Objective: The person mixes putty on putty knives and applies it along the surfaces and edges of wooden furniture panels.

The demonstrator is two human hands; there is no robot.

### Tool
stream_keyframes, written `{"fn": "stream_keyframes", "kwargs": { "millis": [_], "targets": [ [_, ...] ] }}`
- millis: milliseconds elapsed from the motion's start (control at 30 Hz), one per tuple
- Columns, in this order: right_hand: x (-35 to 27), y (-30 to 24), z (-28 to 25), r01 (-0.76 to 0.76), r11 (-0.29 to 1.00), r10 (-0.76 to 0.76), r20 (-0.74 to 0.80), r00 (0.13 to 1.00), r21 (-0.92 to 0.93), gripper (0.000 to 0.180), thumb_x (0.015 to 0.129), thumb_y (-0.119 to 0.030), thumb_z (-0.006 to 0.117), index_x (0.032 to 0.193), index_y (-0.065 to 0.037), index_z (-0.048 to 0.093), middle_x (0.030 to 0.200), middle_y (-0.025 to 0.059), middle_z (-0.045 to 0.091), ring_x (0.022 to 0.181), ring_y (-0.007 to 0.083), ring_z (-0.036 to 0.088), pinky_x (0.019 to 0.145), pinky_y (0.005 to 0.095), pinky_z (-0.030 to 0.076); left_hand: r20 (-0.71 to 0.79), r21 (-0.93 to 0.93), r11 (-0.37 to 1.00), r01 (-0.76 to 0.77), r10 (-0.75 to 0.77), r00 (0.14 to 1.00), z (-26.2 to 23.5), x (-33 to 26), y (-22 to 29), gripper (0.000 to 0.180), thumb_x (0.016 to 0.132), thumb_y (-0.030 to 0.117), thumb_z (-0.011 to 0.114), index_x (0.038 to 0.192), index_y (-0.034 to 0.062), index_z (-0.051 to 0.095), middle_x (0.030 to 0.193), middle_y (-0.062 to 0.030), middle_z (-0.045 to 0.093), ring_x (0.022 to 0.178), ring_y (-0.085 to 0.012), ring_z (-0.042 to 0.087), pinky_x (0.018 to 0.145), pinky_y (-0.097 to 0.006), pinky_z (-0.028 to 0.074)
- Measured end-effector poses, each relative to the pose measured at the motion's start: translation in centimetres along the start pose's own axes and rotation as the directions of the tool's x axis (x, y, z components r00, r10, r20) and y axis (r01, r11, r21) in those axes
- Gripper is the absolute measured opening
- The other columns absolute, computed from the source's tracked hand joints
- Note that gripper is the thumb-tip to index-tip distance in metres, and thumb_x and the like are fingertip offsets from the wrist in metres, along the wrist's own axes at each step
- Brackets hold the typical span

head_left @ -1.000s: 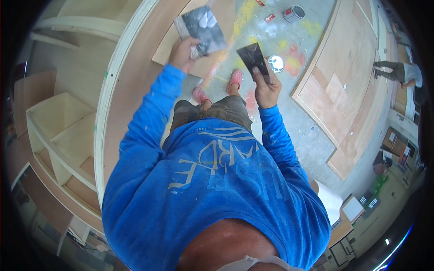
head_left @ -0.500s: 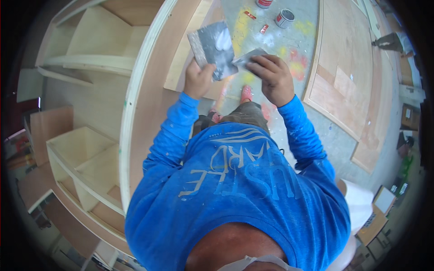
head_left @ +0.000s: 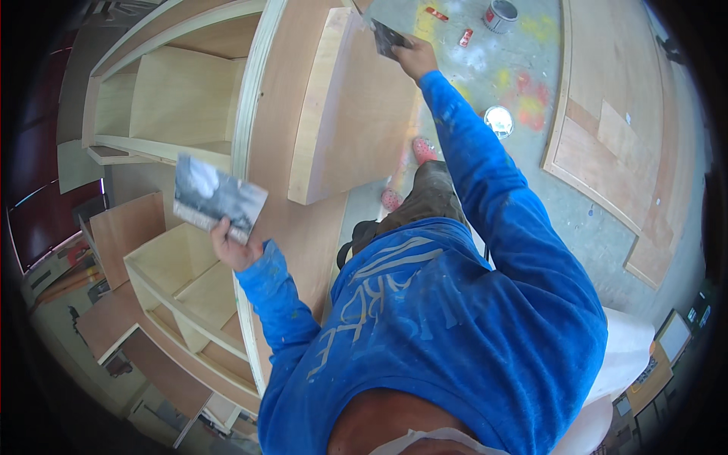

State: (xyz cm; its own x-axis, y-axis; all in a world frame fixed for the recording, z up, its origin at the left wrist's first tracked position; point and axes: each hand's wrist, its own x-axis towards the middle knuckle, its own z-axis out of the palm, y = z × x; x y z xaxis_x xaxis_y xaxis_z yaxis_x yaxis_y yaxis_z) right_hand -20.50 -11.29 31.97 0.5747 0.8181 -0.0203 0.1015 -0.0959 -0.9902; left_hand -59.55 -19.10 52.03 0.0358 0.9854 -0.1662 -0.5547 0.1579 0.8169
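Observation:
My left hand (head_left: pixel 236 249) grips the edge of a flat grey plate (head_left: pixel 216 199) with a white, paste-like blob on it. It is held out to the left, in front of the open wooden cabinet (head_left: pixel 189 102). Up and to the right, my right hand (head_left: pixel 415 59) is closed on a dark flat scraper (head_left: pixel 388 39). The blade is close to the far end of a pale wooden panel (head_left: pixel 368 114) with a thick light edge; whether it touches cannot be made out.
On the paint-spotted floor stand an open can (head_left: pixel 500 15) and a round, shiny tin or lid (head_left: pixel 499 121). Two small red objects lie near the can, one of them a red piece (head_left: pixel 465 37). Large plywood sheets (head_left: pixel 607 144) lie at the right. Wooden compartments (head_left: pixel 186 280) are at the lower left.
My hands have moved apart. The left has carried the plate down and left, and the right has taken the scraper forward to the panel. The shiny round tin has come into sight.

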Motion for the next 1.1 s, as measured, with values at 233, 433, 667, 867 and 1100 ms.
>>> {"fn": "stream_keyframes", "kwargs": {
  "millis": [233, 433, 667, 867, 1100],
  "targets": [
    [7.9, 4.0, 4.3, -0.068, 0.995, 0.070, -0.020, 0.997, 0.072, 0.034, 0.071, -0.010, 0.054, 0.104, -0.010, 0.064, 0.092, 0.0095, 0.066, 0.085, 0.0178, 0.061, 0.078, 0.0268, 0.046, -0.224, 0.099, 0.989, -0.106, 0.126, 0.966, 1.2, -1.3, -0.3, 0.046, 0.072, 0.008, 0.052, 0.118, 0.0036, 0.047, 0.109, -0.0099, 0.058, 0.097, -0.0251, 0.058, 0.077, -0.038, 0.048],
    [8.2, 4.5, 6.5, -0.030, 0.999, 0.031, -0.036, 0.999, 0.022, 0.033, 0.073, -0.012, 0.054, 0.104, -0.011, 0.064, 0.094, 0.0112, 0.066, 0.087, 0.0213, 0.063, 0.079, 0.0290, 0.047, -0.292, 0.133, 0.989, -0.063, 0.100, 0.951, 3.0, -1.4, -1.2, 0.043, 0.072, 0.009, 0.054, 0.114, 0.0031, 0.049, 0.101, -0.0108, 0.060, 0.085, -0.0257, 0.061, 0.062, -0.037, 0.049],
    [4.5, 4.1, 5.6, 0.161, 0.986, -0.158, 0.068, 0.985, -0.041, 0.027, 0.078, -0.008, 0.056, 0.104, -0.007, 0.064, 0.098, 0.0118, 0.065, 0.092, 0.0198, 0.062, 0.083, 0.0272, 0.046, -0.278, 0.096, 0.989, -0.113, 0.135, 0.951, 3.5, -0.9, -2.1, 0.046, 0.072, 0.009, 0.053, 0.118, 0.0036, 0.048, 0.106, -0.0115, 0.059, 0.090, -0.0268, 0.060, 0.066, -0.039, 0.049],
    [6.2, 5.1, 5.4, -0.010, 1.000, 0.010, 0.013, 1.000, 0.015, 0.028, 0.078, -0.005, 0.055, 0.104, -0.008, 0.063, 0.100, 0.0136, 0.064, 0.093, 0.0236, 0.062, 0.084, 0.0277, 0.046, -0.282, 0.102, 0.978, -0.182, 0.204, 0.937, 1.6, 0.7, -0.7, 0.046, 0.072, 0.008, 0.053, 0.117, 0.0051, 0.049, 0.108, -0.0101, 0.059, 0.093, -0.0256, 0.060, 0.070, -0.039, 0.050],
    [4.8, 5.4, 7.4, 0.155, 0.987, -0.152, -0.056, 0.987, 0.052, 0.032, 0.076, -0.003, 0.053, 0.104, -0.012, 0.064, 0.099, 0.0130, 0.064, 0.088, 0.0248, 0.062, 0.081, 0.0290, 0.047, -0.204, 0.127, 0.983, -0.130, 0.154, 0.967, -1.2, 1.2, 0.5, 0.041, 0.071, 0.008, 0.054, 0.112, 0.0056, 0.053, 0.101, -0.0085, 0.062, 0.088, -0.0245, 0.061, 0.070, -0.039, 0.051]
  ]
}}
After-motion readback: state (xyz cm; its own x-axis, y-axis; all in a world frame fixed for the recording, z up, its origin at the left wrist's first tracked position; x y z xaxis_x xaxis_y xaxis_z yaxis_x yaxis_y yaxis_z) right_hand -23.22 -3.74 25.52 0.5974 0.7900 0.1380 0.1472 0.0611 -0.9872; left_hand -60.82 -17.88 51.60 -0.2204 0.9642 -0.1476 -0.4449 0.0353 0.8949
